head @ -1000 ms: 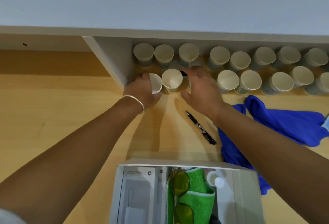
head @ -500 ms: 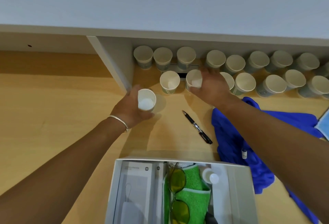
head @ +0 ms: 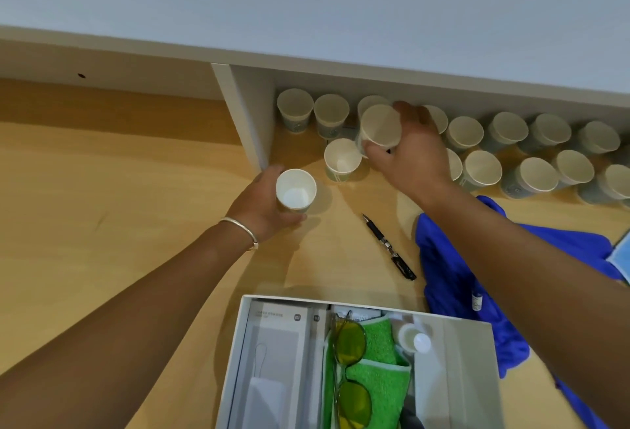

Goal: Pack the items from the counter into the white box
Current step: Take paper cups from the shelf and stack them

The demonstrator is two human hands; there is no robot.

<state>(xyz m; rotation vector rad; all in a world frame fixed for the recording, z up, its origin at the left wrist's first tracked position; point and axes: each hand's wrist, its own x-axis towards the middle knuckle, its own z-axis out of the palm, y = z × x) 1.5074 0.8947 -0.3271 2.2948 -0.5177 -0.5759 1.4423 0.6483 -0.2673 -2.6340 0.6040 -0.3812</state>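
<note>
Head view: left hand gripping upright paper cup, nearer white box; right hand gripping second cup, farther back by shelf.

Left hand: forearm extended forward, bangle at wrist, fingers curled round a paper cup. Right hand: reached further forward, fingers curled round a second cup, tilted.
</note>
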